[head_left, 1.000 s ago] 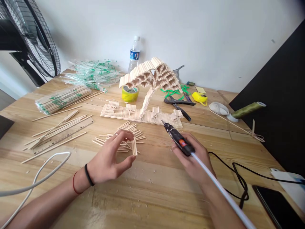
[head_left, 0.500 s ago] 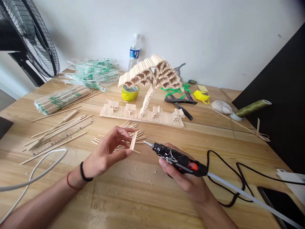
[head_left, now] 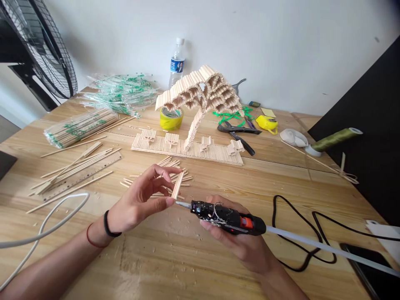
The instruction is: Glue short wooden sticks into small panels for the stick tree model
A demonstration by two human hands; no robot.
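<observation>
Fingers of left hand pinch stick strip by its ends; right hand grips glue gun. Best: strip steady, nozzle clear of thumb.

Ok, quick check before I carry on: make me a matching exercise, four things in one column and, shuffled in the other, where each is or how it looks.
Things
1. glue gun
2. short stick piece
3. tape roll
4. bottle

Places and looks
A. yellow, behind the stick base
B. held in the right hand
C. upright, with a blue label
D. between the thumb and fingers of the left hand

Pairs: 1-B, 2-D, 3-A, 4-C
</observation>
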